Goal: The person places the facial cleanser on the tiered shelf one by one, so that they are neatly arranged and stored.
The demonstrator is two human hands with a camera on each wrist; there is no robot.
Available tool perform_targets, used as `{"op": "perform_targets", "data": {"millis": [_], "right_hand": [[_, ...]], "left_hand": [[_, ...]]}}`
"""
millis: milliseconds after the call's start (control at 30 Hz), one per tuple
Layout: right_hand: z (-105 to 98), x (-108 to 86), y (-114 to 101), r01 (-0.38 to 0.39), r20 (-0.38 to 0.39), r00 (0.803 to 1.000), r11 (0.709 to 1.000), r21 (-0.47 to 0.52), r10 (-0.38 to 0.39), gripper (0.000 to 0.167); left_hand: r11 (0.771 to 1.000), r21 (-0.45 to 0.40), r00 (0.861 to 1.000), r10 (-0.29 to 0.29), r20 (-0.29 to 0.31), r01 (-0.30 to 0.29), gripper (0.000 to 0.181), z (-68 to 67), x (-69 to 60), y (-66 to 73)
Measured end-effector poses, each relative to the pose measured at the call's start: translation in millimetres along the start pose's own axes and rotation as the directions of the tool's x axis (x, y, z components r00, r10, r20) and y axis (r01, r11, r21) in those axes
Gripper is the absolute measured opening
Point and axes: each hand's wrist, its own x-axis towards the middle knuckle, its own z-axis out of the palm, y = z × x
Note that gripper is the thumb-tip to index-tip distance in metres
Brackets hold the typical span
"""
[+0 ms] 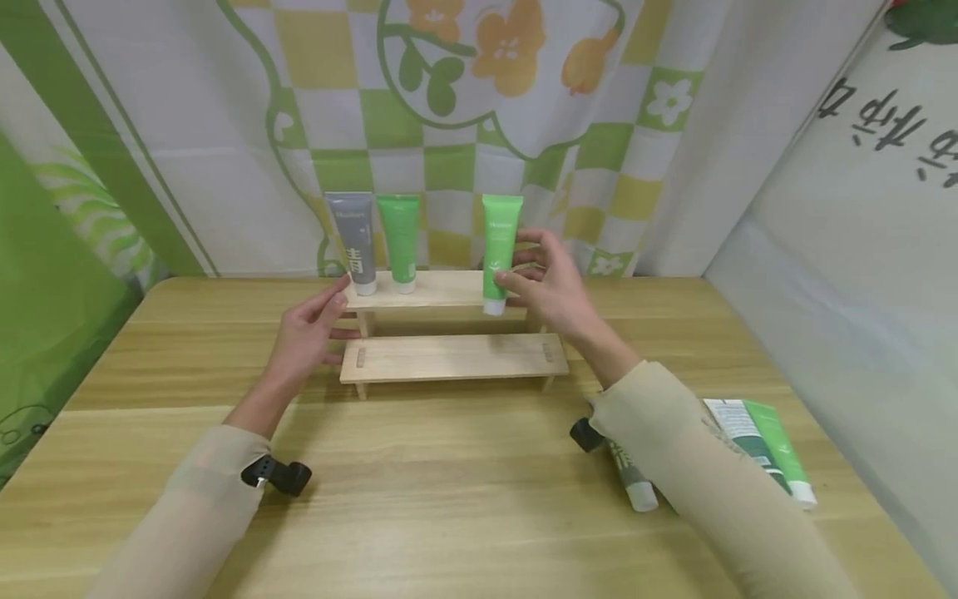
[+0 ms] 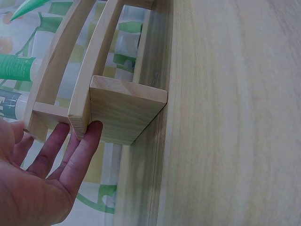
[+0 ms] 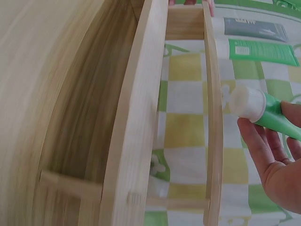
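Right hand (image 1: pixel 552 283) pinches a light green tube (image 1: pixel 501 237) over a wooden rack (image 1: pixel 454 358); left hand (image 1: pixel 303 334), fingers extended, touches the rack's end; a grey tube (image 1: pixel 354 237) stands on top.

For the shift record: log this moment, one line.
right hand holds light-green tube above upper shelf | left hand touches rack's left end | gray tube, green tube upright on shelf

the sleeves (image 1: pixel 180 516) are long and beige. at the left cuff (image 1: pixel 238 445), a black band (image 1: pixel 254 473) carries a rounded black knob (image 1: pixel 291 478) and a glint of silvery metal (image 1: pixel 260 482); another black knob (image 1: pixel 585 434) juts beside the right cuff (image 1: pixel 632 387).
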Motion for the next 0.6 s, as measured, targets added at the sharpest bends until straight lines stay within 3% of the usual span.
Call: {"op": "perform_targets", "data": {"millis": [267,600], "right_hand": [[24,11.9,0,0.089,-0.01,0.996,0.995,-0.032,-0.09,0.055],[44,27.4,10,0.243,-0.058,0.967,0.965,-0.094,-0.249,0.054]], "left_hand": [[1.0,-0.01,1.0,0.0,-0.012,0.0,0.053,-1.6,-0.8,0.2],[1.0,-0.027,1.0,-0.014,-0.003,0.014,0.051,-0.5,-0.3,-0.6]]}}
